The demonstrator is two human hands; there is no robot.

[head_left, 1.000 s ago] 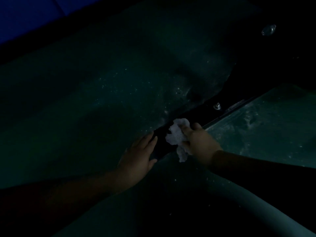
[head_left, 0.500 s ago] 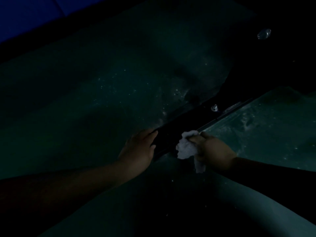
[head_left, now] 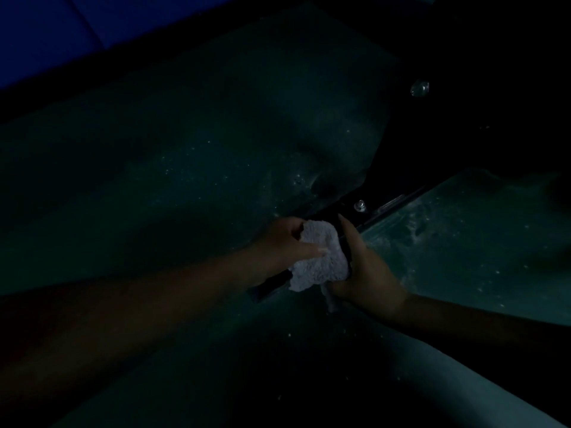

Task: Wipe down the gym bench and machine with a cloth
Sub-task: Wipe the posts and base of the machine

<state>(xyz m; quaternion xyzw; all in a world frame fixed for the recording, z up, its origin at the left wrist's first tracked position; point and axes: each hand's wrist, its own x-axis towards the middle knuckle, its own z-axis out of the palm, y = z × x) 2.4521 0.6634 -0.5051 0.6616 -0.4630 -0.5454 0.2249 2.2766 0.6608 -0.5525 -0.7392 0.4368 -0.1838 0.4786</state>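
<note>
The scene is very dark. A crumpled white cloth point(head_left: 321, 262) lies over a black metal bar of the machine point(head_left: 383, 208) that runs diagonally low over the floor. My left hand point(head_left: 285, 242) reaches in from the left and pinches the cloth's upper edge between thumb and fingers. From the right, my right hand point(head_left: 367, 270) holds the cloth's lower end, its forefinger stretched along the bar. A shiny bolt point(head_left: 359, 206) sits on the bar just beyond the hands.
Dark green speckled floor point(head_left: 191, 180) spreads on both sides of the bar. A blue padded surface point(head_left: 46, 29) fills the top left corner. A small shiny knob point(head_left: 419, 88) shows on the dark machine body at the upper right.
My left hand left the floor beside the bar and took hold of the cloth. The right hand, with the cloth, slid back along the bar and loosened, so the cloth now spreads between both hands.
</note>
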